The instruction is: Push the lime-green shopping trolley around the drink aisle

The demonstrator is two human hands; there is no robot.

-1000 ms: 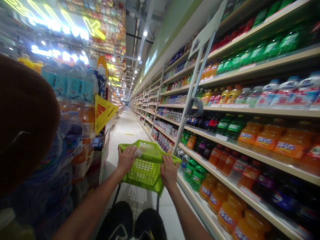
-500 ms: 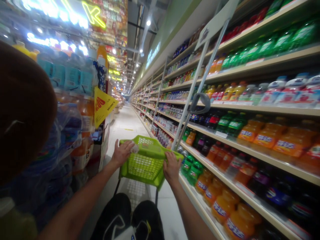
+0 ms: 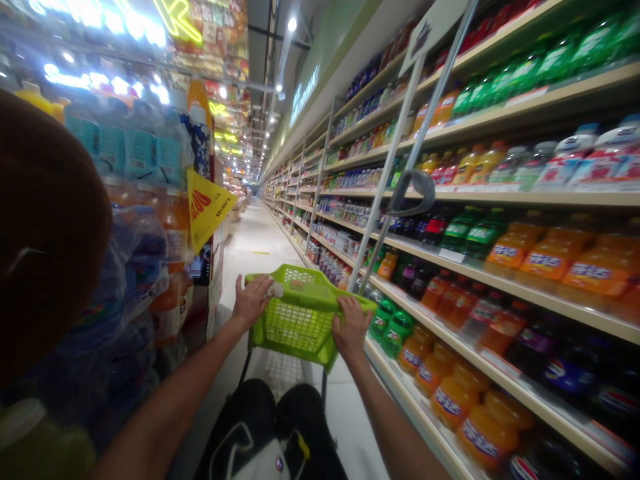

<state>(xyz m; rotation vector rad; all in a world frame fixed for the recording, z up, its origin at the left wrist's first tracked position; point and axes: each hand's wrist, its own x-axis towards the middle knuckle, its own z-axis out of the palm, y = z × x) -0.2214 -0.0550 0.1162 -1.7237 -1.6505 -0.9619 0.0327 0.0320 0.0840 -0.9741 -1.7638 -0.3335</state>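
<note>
A green shopping cart point(image 3: 297, 327) stands low in front of my legs, its mesh basket showing no goods that I can make out. On the left end of its handle bar, my left hand point(image 3: 253, 300) is closed round the bar, with a small whitish crumpled thing point(image 3: 275, 289) at its fingertips. My right hand point(image 3: 351, 328) grips the right end of the same bar, close to the shelf side.
Shelves of soda bottles point(image 3: 540, 257) run along the right. A leaning metal pole with a grey loop point(image 3: 413, 193) stands before them. Stacked bottle packs point(image 3: 145, 247) and a yellow price sign point(image 3: 207, 207) line the left. A dark rounded shape point(image 3: 50, 227) blocks the near left.
The cart and both hands sit slightly further right and higher in view. The shelf bottles and pole have shifted a little rightward. Both hands keep their hold on the bar.
</note>
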